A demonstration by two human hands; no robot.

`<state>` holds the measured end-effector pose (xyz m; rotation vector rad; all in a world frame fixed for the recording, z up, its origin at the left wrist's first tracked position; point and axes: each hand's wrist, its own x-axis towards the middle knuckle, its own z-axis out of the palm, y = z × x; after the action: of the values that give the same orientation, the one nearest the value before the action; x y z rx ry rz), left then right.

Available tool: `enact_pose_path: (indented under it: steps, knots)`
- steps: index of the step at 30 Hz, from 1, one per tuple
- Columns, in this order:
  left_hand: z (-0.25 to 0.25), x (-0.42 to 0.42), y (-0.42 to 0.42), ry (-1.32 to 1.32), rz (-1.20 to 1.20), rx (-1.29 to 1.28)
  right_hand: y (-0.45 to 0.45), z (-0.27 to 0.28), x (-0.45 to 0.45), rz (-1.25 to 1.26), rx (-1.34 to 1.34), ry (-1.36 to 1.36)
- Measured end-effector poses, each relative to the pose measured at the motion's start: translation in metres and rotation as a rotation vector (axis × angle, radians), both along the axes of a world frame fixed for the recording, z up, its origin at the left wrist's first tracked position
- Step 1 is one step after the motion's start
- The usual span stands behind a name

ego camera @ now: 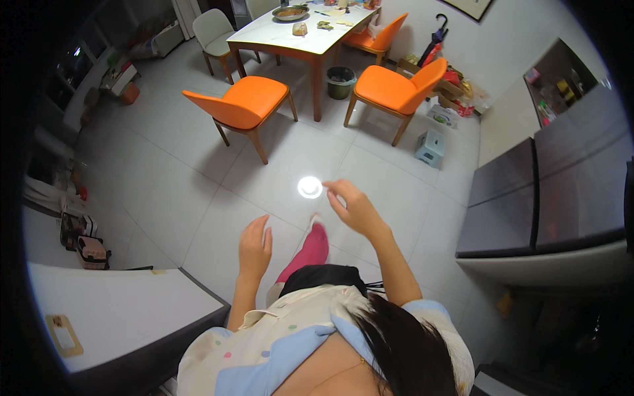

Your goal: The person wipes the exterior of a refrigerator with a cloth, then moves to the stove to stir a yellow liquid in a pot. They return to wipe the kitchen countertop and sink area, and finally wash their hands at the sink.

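Observation:
My left hand [255, 247] hangs in the air over the tiled floor [267, 198], holding nothing, its thumb apart from the fingers. To its right, my right hand [350, 205] is also raised and bare, with the fingers loosely bent and the thumb apart. Neither hand touches anything. Below and between them, one leg in a pink covering [309, 252] reaches forward over the floor. Beyond my hands stand two orange chairs, a left one [257, 96] and a right one [386, 86], near a white-topped dining table [277, 42].
A metal bowl [290, 13] and food sit on the table. Beneath its right side is a lined bin [341, 81]. A blue step stool [430, 147] stands at right, near a dark refrigerator [545, 193]. At lower left is a white-topped cabinet [133, 307]; a pink suitcase [93, 251] lies beyond.

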<state>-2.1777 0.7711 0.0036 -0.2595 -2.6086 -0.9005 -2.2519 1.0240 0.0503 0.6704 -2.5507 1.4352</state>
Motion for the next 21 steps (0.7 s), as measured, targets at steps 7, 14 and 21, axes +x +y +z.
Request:
enact_pose_path:
  steps: [7,14,21]
  knots:
    - [-0.032,-0.23,-0.011,-0.058,0.123,-0.096,0.038,-0.065,-0.305,-0.094,-0.042,-0.068]
    - [0.032,-0.486,0.043,-0.048,0.173,0.177,0.124,-0.157,-0.607,-0.313,0.107,-0.002]
    - [-0.074,-0.591,0.033,-0.291,0.616,0.137,0.103,-0.228,-0.958,-0.243,0.317,-0.144]
